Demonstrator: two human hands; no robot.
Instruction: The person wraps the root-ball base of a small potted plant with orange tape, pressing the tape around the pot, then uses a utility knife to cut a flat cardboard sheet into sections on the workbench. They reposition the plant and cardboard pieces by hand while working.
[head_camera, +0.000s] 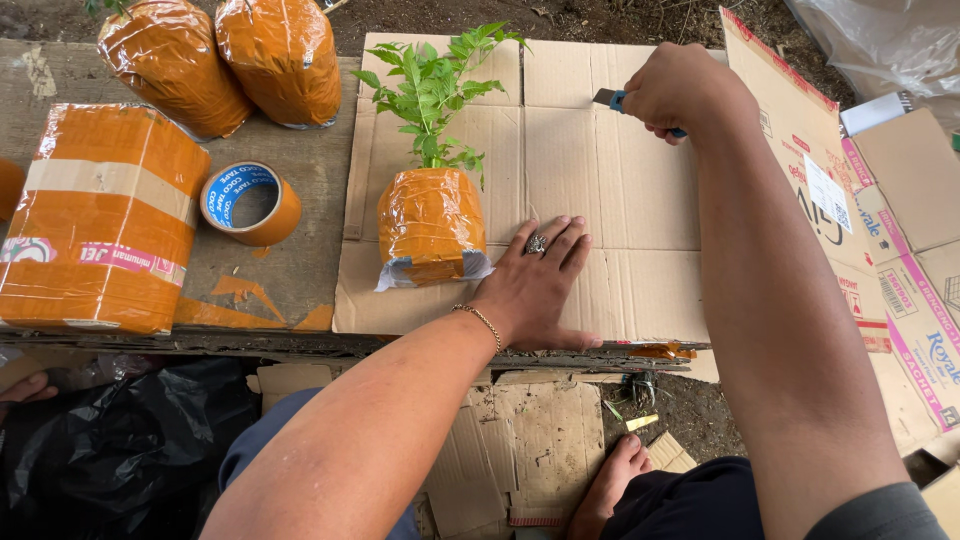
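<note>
Leftmost, an orange-taped box (100, 220) sits on the wooden bench (300, 170), w/ a sliver of another orange thing cut off at the left edge, can't tell what. Far left, two orange-wrapped bundles (225, 60) run out of the top of the view. A roll of orange tape (250, 203) lies just right of the box. Near left, below the bench, black plastic (120, 440), and some fingers at the edge whose owner is out of view. Mid-scene, a small green seedling w/ its root ball wrapped in orange tape (432, 225) stands upright on a flattened cardboard sheet (610, 170) spread over the bench. Left hand (535, 285) lies flat, palm down, fingers spread, pressing the cardboard just right of the wrapped plant, thumb side close to it; ring and bracelet visible, holds nothing. Farther right and far, right hand (680, 95) is closed around a blue-handled cutter (612, 98); only the handle end shows, blade hidden behind the fist, so can't tell if it touches the cardboard. Right edge: more printed cardboard boxes (900, 260), partly cut off. Near, a bare foot (610, 485) rests on cardboard scraps.
</note>
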